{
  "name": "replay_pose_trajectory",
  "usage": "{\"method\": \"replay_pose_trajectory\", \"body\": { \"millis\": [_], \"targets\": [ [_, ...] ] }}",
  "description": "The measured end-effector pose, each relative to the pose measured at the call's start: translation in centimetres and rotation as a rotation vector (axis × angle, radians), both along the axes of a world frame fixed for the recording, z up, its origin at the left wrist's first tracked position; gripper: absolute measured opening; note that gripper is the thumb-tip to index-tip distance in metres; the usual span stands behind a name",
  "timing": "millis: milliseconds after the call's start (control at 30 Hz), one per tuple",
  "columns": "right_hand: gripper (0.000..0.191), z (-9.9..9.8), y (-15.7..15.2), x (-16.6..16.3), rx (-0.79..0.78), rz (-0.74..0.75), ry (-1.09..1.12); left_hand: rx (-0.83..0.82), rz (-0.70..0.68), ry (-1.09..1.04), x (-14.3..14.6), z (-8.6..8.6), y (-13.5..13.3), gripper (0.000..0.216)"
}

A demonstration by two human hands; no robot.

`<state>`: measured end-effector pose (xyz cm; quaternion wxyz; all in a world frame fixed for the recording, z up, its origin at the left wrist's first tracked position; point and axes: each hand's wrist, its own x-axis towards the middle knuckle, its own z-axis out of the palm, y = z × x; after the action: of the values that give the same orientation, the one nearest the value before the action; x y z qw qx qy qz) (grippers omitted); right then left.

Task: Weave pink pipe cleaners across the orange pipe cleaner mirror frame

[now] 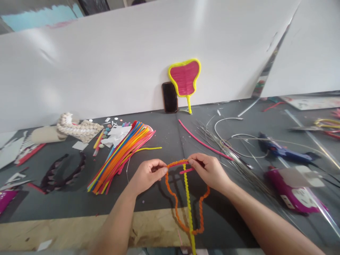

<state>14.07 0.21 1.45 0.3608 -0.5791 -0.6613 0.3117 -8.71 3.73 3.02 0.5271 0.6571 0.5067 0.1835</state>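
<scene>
My left hand [148, 174] pinches the top left of an orange pipe-cleaner frame [175, 202] bent into a fan outline. My right hand [208, 170] pinches its top right, with a short pink pipe-cleaner piece [186, 170] at its fingertips. A yellow pipe-cleaner stem [189, 209] runs down the middle of the frame, which is held above the grey table cover [66, 205]. A finished pink fan with a yellow rim [184, 78] leans on the white wall behind.
A bundle of coloured pipe cleaners [122, 152] lies left of my hands. A dark phone [170, 97] leans on the wall. Thin wires [233, 156], a blue glue gun [281, 150] and a magenta packet [289, 191] lie to the right. Paper scraps and a black zigzag shape [62, 171] are at left.
</scene>
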Motion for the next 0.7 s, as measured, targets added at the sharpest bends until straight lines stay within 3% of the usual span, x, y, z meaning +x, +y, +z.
{"method": "replay_pose_trajectory", "body": {
  "millis": [333, 567, 700],
  "targets": [
    [0.019, -0.5, -0.3, 0.0, 0.115, 0.028, -0.040, 0.150, 0.138, 0.155, 0.8, -0.2, -0.5, 0.024],
    [0.023, -0.2, 0.0, 0.2, 0.018, -0.014, 0.000, -0.185, 0.078, -0.277, -0.8, -0.2, 0.0, 0.019],
    [0.023, -0.1, -0.1, 0.2, 0.001, -0.018, 0.022, -0.318, 0.078, -0.417, -1.0, -0.5, 0.2, 0.017]
  ]
}}
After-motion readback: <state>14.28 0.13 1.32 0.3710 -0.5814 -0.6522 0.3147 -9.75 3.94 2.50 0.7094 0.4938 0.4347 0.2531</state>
